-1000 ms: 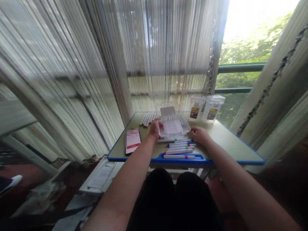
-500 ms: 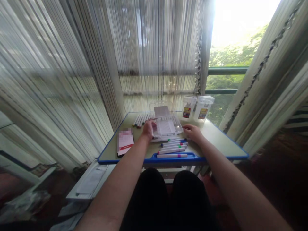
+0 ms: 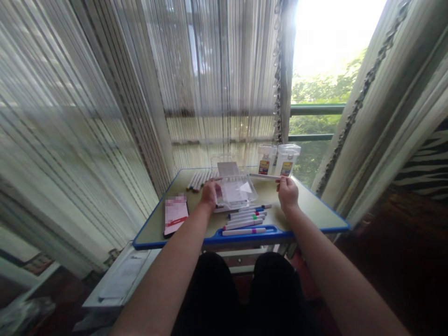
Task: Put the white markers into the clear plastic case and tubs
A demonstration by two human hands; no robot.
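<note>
My left hand (image 3: 210,193) grips the left side of a clear plastic case (image 3: 235,192), tilted up on the table with its lid open at the back. Pinched by one end in my right hand (image 3: 288,192) is a white marker (image 3: 265,177), raised and pointing left past the case's right rim. In front of the case lies a loose group of white markers (image 3: 244,224) with coloured bands. A further marker with a purple band (image 3: 244,231) rests in the blue pen groove. More markers (image 3: 198,180) lie behind my left hand.
Two clear lidded plastic boxes (image 3: 288,159) with labels stand at the table's back right. A phone (image 3: 176,215) lies at the left. Blue edging (image 3: 315,232) runs round the table (image 3: 315,212); string curtains (image 3: 210,93) hang behind it.
My right hand has lifted a marker off the table and moved right with it. My left hand stays on the case. The whole view has shifted slightly.
</note>
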